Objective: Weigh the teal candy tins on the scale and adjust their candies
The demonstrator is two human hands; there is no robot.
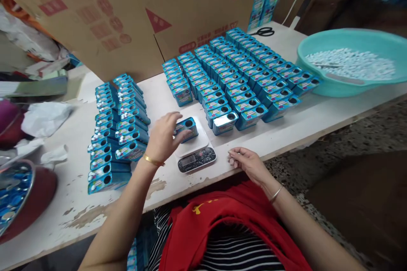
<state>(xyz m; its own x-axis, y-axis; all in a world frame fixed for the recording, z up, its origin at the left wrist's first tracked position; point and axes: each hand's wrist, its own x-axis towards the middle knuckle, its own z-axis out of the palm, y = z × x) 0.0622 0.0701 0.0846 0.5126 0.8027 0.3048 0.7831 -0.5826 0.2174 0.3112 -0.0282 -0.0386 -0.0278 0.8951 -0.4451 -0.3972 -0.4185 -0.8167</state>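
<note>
My left hand (163, 135) grips a small blue tin (187, 128) that sits on the white platform of a small digital scale (197, 159). My right hand (246, 161) rests on the table's front edge just right of the scale, fingers curled, holding nothing. To the right of the scale stand several rows of the same blue tins (235, 76), each with a round hole in its top. Left of the scale are two rows of tins (119, 127) with white pieces at their holes.
A teal basin (343, 89) with small white pieces stands at the right end of the white table (286, 131). Black scissors (263, 31) lie behind the tins. A cardboard wall (127, 17) backs the table. A red bowl (41, 194) of blue pieces is at the left.
</note>
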